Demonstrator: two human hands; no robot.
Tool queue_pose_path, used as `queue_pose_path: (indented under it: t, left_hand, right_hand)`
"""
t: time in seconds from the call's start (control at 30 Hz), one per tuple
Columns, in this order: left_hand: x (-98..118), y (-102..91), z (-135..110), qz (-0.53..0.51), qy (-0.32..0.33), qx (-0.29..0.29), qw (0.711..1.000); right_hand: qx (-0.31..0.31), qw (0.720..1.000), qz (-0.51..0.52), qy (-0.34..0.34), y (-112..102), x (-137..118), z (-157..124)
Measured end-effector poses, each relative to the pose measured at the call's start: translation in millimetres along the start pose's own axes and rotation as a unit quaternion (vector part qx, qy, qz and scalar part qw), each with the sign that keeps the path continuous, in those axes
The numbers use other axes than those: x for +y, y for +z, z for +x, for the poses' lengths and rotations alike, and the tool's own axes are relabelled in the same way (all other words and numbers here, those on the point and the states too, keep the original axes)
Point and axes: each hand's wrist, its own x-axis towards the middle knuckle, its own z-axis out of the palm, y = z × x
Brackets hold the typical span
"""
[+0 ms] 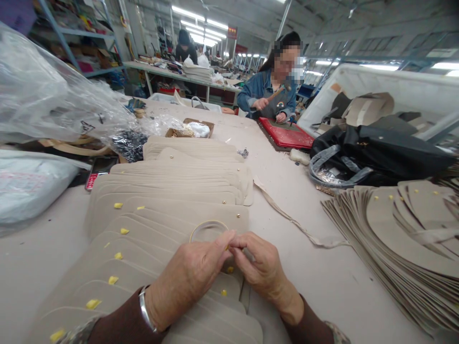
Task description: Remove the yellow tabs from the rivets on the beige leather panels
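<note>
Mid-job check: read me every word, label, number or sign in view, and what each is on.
No text is readable.
White characters on the red end of a dark flat object: too small, blurred.
Faint reddish print on the white package: illegible.
Black mark on the clear plastic bag: no legible wording.
Red hanging sign in the background: too small, blurred.

A workshop is shown by overlapping beige pieces laid on a desk under the left hand, with more cut pieces piled to the right of the right hand. Well beyond the hands, a hammer is held by a co-worker; racks and strip lights are also seen.
</note>
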Motion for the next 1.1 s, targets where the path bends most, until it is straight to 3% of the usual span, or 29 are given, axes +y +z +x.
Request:
queue_pose_path:
  t: [0.1, 0.3, 0.4, 0.5, 0.57, 0.63, 0.8, 1.1]
  left_hand:
    - [0.5, -0.3, -0.2, 0.008, -0.012, 0.009, 1.0]
    - [0.9, -2.0, 1.6, -0.053, -0.048, -0.039, 0.997]
    - [3.6, -1.6, 4.0, -0.03, -0.039, -0.01, 0.999]
    - [9.0, -1.4, 5.8, -0.03, -0.01, 0.039, 0.999]
    - [10.5, -1.2, 7.0, -0.019, -0.006, 0.048, 0.999]
    - [7.7, -0.6, 9.2, 0.023, -0.024, 0.015, 0.999]
    - [-8.2, -0.8, 17.1, 0.119, -0.096, -0.139, 0.978]
    - [-7.1, -5.9, 10.5, 0.061, -0.11, -0.22, 0.967]
  right_hand:
    - [0.016, 0.999, -0.037, -0.007, 2.7, 0.3, -1.4]
    - [0.064, 0.996, -0.066, 0.004, 5.1, -6.9, -0.8]
    - [0.065, 0.988, 0.018, 0.14, 6.9, -12.1, 2.0]
    - [0.073, 0.935, 0.15, 0.315, 6.6, -6.7, 5.9]
    - [0.088, 0.902, 0.194, 0.375, 3.6, 4.2, 7.0]
    - [0.089, 0.895, 0.194, 0.392, -0.5, 17.1, 6.1]
    - [0.033, 0.912, 0.139, 0.385, -4.8, 32.7, 2.7]
    - [-0.054, 0.883, 0.157, 0.439, -12.8, 33.1, 2.7]
